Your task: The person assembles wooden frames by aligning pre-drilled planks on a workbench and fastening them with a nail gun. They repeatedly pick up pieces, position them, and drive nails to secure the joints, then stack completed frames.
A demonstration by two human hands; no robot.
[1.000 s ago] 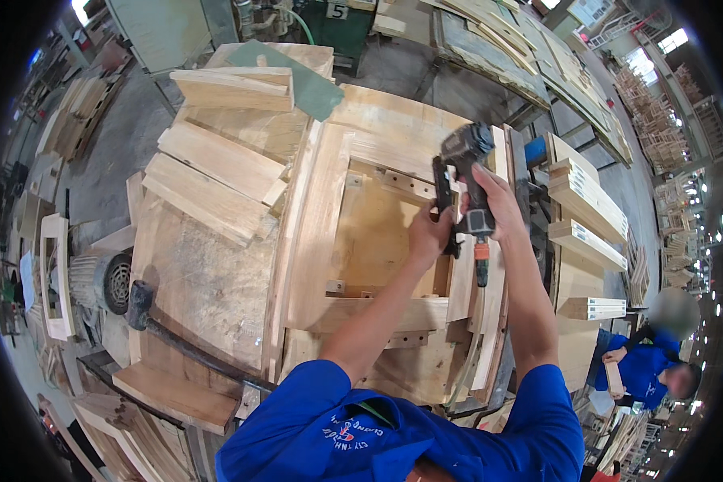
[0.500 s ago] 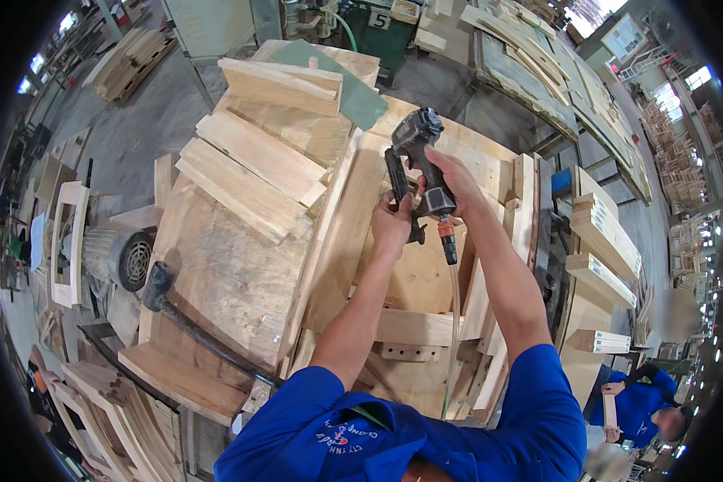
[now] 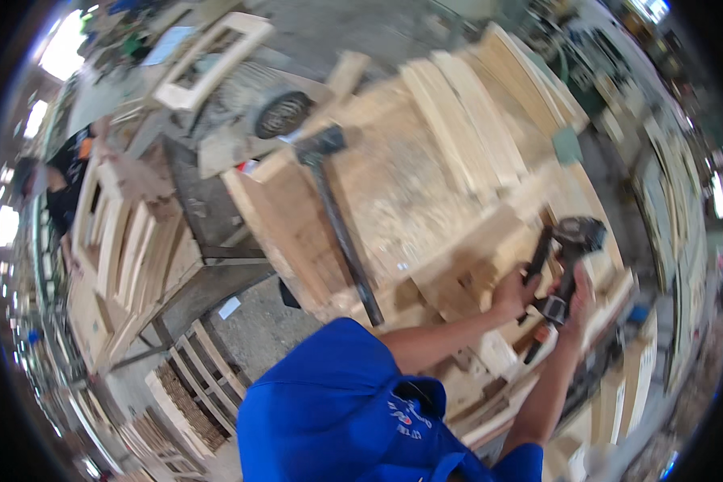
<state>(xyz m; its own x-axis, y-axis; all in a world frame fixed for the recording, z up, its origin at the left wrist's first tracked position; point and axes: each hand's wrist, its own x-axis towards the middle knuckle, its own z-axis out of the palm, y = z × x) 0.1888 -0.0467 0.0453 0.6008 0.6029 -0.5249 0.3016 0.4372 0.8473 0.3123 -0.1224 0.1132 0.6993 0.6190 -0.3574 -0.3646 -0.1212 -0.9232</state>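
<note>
A black pneumatic nail gun [image 3: 580, 238] is in my hands at the right, over a pale wooden box-like frame [image 3: 450, 277]. My right hand [image 3: 578, 304] wraps round its handle, close to the orange hose fitting [image 3: 543, 332]. Fingers of my left hand [image 3: 514, 296] are closed on the nail gun's slim magazine [image 3: 540, 253]. Left of the frame, a mallet [image 3: 323, 146] with a black head and long dark handle lies across the plywood bench top [image 3: 394, 201]. The picture is smeared by motion, so fine finger detail is lost.
Loose boards [image 3: 458, 120] lie at the bench's far side, near a green sheet [image 3: 567, 145]. A motor [image 3: 283, 114] and an open wooden frame [image 3: 213, 60] stand beyond. Leftward, another person [image 3: 68, 181] is beside a table with curved wooden parts [image 3: 128, 249]. A slatted pallet [image 3: 209, 365] lies below.
My view has swung left, so the bench and my hands now appear further right and turned. Both hands still hold the nail gun. The left-hand table and person show more fully.
</note>
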